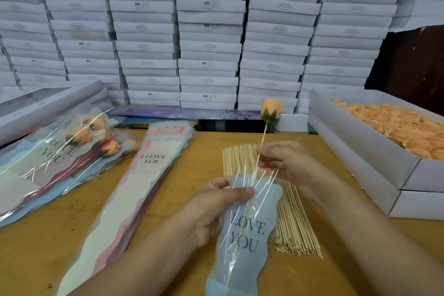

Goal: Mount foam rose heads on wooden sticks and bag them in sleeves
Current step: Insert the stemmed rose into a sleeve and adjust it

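Peach foam rose [271, 108] on its stick [249, 187] halfway into blue sleeve [242, 235], right hand [286, 163] fingers pinching the stick, left hand [216, 209] fingers gripping the sleeve mouth.

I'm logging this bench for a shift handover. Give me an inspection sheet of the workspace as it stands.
Surface: wooden table, marked.
Job's things: rose on stick, partly inside sleeve; loose sticks; empty sleeves; bagged roses; box of rose heads.
Clutter: nothing seen.
Hands: left hand holds the sleeve; right hand pinches the stick.
Cables: nothing seen.
Surroundings: stacked white boxes.
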